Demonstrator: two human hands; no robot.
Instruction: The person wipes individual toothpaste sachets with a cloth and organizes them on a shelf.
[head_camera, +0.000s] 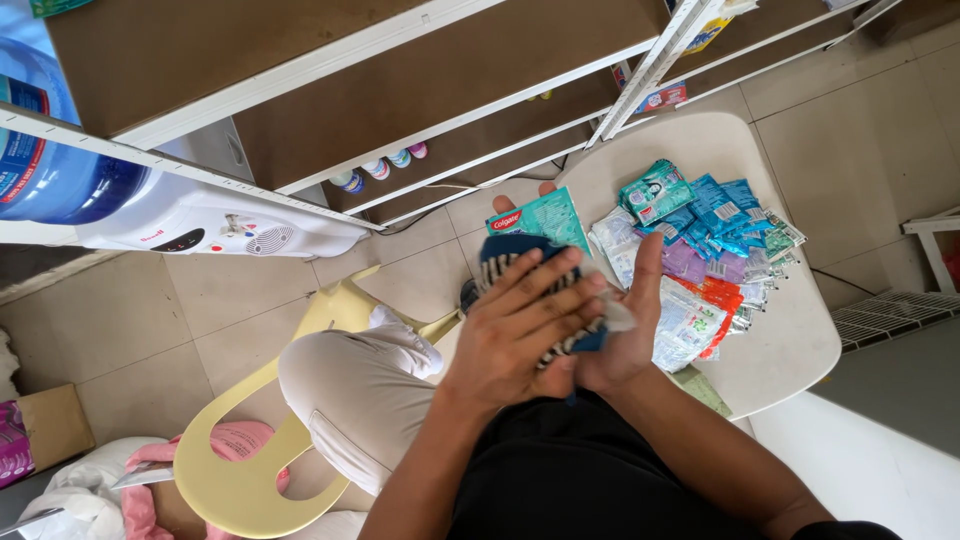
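1. Nearest my camera were the person's black shirt and two bare forearms, which converged just above the lap.
2. The left hand (520, 325) lay uppermost, fingers spread and curled over a stack of sachets (535, 262), pressing it down from above.
3. The right hand (625, 335) cupped the same stack from beneath and from the right, thumb raised; so both hands were closed on the stack, neither one free.
4. The stack stood directly ahead of the hands, its long axis running away from the body toward the shelves (420, 110). A teal packet with a red band topped it, above dark blue and striped edges.
5. The loose heap of sachets (710, 255) lay to the right of the hands on the round cream tabletop (800, 340), touching the right hand's side, so I judged the right hand nearer.
6. The sachets looked thin, glossy and crinkled, flat rectangles in teal, blue, purple, orange and clear film.
7. A smooth yellow plastic chair (235, 460) stood left, beside the beige-trousered knee.
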